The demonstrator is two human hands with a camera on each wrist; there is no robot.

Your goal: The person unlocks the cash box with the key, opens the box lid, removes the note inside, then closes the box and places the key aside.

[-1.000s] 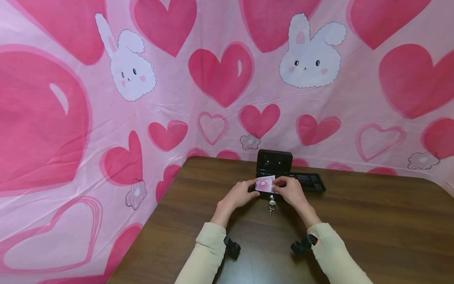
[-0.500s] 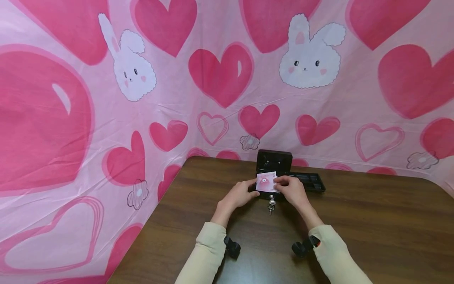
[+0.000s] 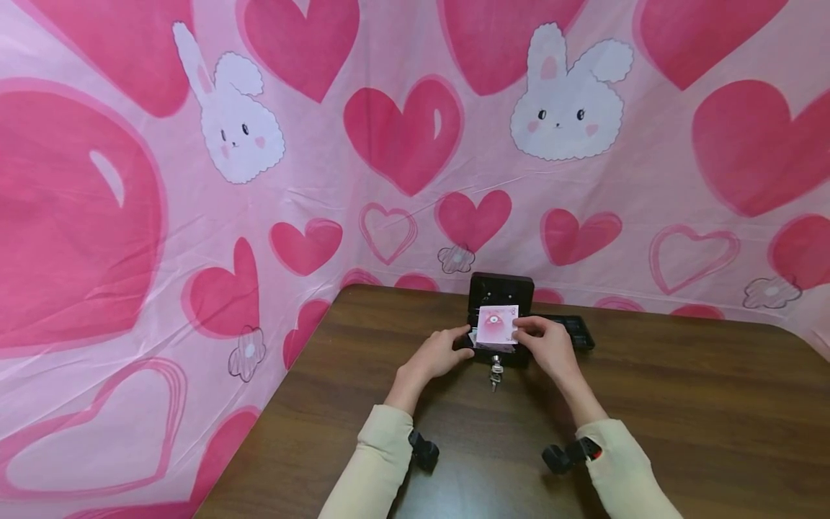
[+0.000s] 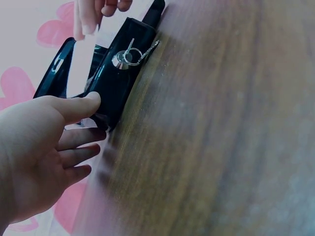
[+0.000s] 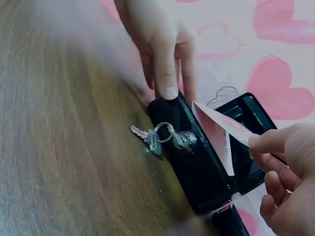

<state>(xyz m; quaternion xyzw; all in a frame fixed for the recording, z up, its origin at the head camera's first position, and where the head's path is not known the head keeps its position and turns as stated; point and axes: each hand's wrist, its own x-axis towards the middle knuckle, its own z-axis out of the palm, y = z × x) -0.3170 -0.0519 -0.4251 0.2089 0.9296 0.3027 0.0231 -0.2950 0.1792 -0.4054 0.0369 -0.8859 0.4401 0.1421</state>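
Observation:
A small black cash box (image 3: 519, 358) stands on the table with its lid (image 3: 501, 288) raised. My left hand (image 3: 442, 353) holds the box's left end, thumb on the front corner and fingers at the side, as the left wrist view shows. Between thumb and fingers my right hand (image 3: 551, 347) pinches the right edge of a pink printed paper slip (image 3: 497, 326), which looks like a banknote, over the box opening. Below it, another pink slip (image 5: 224, 147) shows in the opening in the right wrist view. Keys (image 5: 151, 140) hang from the front lock.
A black compartment tray (image 3: 573, 331) lies to the right of the box, partly behind my right hand. The brown wooden table (image 3: 681, 418) extends towards me and to both sides. A pink cloth (image 3: 402, 238) printed with hearts and rabbits hangs behind it.
My right hand has moved right and slightly up, drawing the pink slip higher over the box. More of the opening shows beneath it. The left hand has stayed at the box's left end.

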